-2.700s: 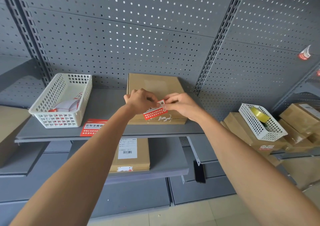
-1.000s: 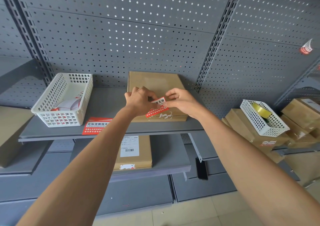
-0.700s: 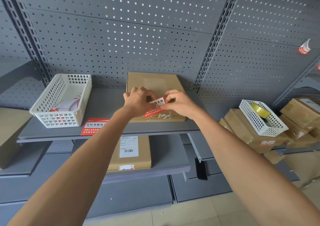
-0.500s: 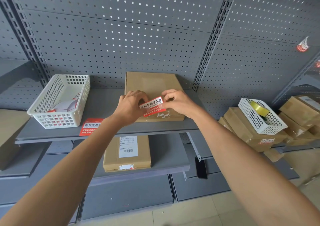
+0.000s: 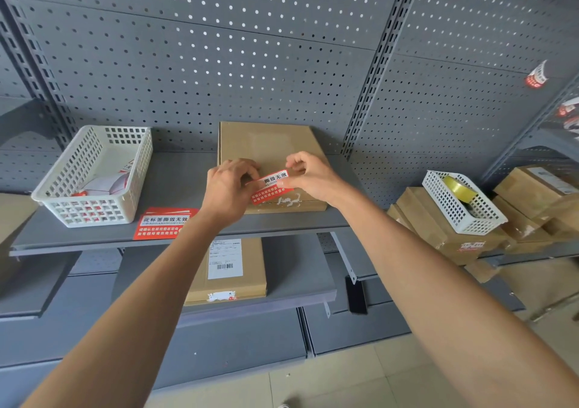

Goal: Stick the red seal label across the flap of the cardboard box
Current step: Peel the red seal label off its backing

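Left hand [image 5: 230, 188] pinches the left end of the red label [image 5: 272, 186]; right hand [image 5: 308, 177] pinches the right end, fingers curled. Label is held taut just above the near edge of the cardboard box [image 5: 266, 144] on the shelf [image 5: 175, 185], presumably to line it up square over the flap.

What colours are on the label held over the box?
Red label with a white band of black characters; head view.
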`<control>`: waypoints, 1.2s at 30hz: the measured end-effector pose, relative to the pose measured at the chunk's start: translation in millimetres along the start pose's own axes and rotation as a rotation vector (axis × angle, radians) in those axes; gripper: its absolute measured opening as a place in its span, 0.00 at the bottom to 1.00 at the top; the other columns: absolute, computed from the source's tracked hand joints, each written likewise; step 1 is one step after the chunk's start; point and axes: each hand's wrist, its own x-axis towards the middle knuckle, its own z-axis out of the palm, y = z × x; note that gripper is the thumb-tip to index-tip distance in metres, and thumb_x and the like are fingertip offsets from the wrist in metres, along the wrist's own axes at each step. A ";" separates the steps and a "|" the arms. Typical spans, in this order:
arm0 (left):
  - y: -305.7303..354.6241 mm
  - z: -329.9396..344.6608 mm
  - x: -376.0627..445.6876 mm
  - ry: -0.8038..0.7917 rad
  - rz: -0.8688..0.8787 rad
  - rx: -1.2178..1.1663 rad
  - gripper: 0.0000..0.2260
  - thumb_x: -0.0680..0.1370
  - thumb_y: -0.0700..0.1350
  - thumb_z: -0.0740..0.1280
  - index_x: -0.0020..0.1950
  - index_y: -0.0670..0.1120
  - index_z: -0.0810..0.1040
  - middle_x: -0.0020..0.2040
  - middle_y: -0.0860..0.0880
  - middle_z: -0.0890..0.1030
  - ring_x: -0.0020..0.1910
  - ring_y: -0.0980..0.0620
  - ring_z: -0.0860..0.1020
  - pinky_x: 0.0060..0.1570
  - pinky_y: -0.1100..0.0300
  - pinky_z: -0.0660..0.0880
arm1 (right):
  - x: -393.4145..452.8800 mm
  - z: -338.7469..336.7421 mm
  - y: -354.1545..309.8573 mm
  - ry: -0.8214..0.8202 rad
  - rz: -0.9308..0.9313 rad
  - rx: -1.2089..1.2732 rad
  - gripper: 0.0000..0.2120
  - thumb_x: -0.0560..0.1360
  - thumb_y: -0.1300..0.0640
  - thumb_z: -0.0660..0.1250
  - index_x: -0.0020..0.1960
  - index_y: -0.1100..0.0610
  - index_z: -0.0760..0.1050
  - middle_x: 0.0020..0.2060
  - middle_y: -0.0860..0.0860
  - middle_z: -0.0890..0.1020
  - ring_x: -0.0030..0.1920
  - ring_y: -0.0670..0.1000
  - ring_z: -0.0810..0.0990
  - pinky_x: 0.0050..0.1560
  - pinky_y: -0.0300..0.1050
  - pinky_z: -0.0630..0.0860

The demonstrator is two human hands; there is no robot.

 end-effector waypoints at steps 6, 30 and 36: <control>-1.1 1.4 -0.3 0.019 0.010 0.016 0.08 0.75 0.47 0.73 0.41 0.53 0.75 0.57 0.54 0.83 0.55 0.48 0.78 0.56 0.56 0.61 | 2.3 16.4 -9.6 -0.014 -0.054 -0.006 0.12 0.71 0.55 0.77 0.53 0.59 0.85 0.65 0.46 0.75 0.63 0.48 0.76 0.59 0.40 0.72; -13.2 2.9 -6.1 -0.010 0.109 0.124 0.13 0.73 0.50 0.75 0.51 0.52 0.73 0.57 0.53 0.83 0.54 0.49 0.76 0.60 0.55 0.62 | -0.9 13.8 -12.3 -0.047 0.012 0.074 0.15 0.72 0.57 0.77 0.55 0.64 0.82 0.67 0.44 0.75 0.57 0.48 0.80 0.49 0.38 0.77; -15.4 -10.7 -1.9 -0.056 0.084 0.069 0.19 0.73 0.49 0.75 0.62 0.49 0.78 0.57 0.51 0.84 0.54 0.47 0.79 0.57 0.59 0.65 | 0.3 15.0 -11.5 -0.043 0.030 0.089 0.17 0.71 0.57 0.77 0.56 0.64 0.82 0.66 0.43 0.76 0.50 0.46 0.80 0.42 0.34 0.73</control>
